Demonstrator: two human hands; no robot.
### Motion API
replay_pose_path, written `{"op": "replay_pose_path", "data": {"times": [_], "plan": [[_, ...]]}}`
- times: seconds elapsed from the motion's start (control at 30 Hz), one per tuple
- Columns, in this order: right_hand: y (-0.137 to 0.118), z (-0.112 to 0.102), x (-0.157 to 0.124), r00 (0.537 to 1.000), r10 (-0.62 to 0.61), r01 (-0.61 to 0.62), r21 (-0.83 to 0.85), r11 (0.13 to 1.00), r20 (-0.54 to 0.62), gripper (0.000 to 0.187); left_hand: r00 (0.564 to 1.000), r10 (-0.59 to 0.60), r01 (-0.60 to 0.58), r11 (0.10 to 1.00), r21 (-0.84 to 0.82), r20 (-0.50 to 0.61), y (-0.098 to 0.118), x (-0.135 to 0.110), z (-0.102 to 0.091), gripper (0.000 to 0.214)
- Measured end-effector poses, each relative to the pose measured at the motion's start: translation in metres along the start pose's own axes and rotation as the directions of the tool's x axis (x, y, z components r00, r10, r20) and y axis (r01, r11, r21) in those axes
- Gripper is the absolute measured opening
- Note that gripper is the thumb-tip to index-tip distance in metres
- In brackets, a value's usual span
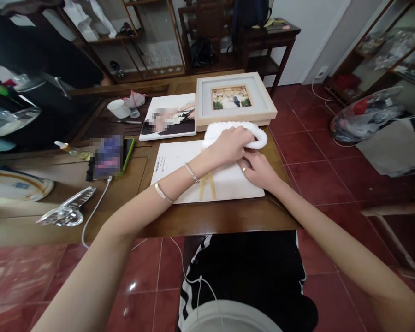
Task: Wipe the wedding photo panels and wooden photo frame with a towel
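Observation:
My left hand [232, 142] is closed on a white fluffy cloth [260, 137], bunched over the far right part of a flat white board [180, 159]. The board lies on the table with a printed barcode label at its left and yellowish tape-like strips [207, 186] near its front edge. My right hand [261, 171] rests at the board's right side, just in front of the left hand. Its fingers are bent inward and a ring shows on one; their tips are partly hidden, so what they hold I cannot make out.
Behind the board lie a photo print [174, 115] and a pale wood picture frame [200, 121]. To the left are a phone [107, 157], a clear hair claw clip [67, 210], a dropper bottle [72, 151] and a white cup [118, 109]. A white cable [97, 203] hangs over the table edge.

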State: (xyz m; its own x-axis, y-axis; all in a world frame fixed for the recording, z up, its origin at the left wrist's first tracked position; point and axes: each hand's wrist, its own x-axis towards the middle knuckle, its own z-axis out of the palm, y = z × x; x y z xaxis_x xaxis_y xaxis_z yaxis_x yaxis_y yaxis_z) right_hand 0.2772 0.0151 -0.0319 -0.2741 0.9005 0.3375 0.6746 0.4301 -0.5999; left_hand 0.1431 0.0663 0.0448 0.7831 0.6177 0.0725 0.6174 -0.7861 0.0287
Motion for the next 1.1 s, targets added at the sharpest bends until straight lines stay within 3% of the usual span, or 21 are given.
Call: {"op": "replay_pose_path", "data": {"times": [0.17, 0.3, 0.47, 0.67, 0.97, 1.1], "plan": [[-0.001, 0.001, 0.000, 1.000, 0.010, -0.010, -0.007, 1.000, 0.011, 0.037, 1.000, 0.003, -0.003, 1.000, 0.010, 0.030, -0.011, -0.007, 0.006, 0.026], [0.000, 0.002, -0.001, 0.999, -0.030, 0.030, 0.015, 0.999, 0.029, 0.046, 0.994, -0.082, 0.076, 0.992, 0.097, 0.066, -0.020, -0.034, -0.001, 0.032], [0.005, 0.005, -0.002, 1.000, 0.001, -0.001, 0.000, 1.000, 0.031, 0.044, 0.976, -0.179, 0.155, 0.971, 0.180, 0.125, -0.026, -0.073, -0.002, 0.036], [0.007, 0.005, -0.003, 0.999, 0.003, -0.002, -0.006, 1.000, 0.035, 0.044, 0.968, -0.232, 0.220, 0.967, 0.125, 0.092, -0.030, -0.103, 0.000, 0.035], [0.005, 0.004, -0.003, 0.999, 0.009, -0.009, -0.006, 1.000, 0.032, 0.043, 0.943, -0.331, 0.325, 0.935, 0.142, 0.026, -0.060, -0.138, 0.014, 0.042], [0.005, 0.006, -0.002, 0.999, 0.012, -0.012, -0.010, 1.000, 0.037, 0.043, 0.947, -0.320, 0.316, 0.944, 0.094, 0.031, -0.053, -0.169, 0.011, 0.038]]}}
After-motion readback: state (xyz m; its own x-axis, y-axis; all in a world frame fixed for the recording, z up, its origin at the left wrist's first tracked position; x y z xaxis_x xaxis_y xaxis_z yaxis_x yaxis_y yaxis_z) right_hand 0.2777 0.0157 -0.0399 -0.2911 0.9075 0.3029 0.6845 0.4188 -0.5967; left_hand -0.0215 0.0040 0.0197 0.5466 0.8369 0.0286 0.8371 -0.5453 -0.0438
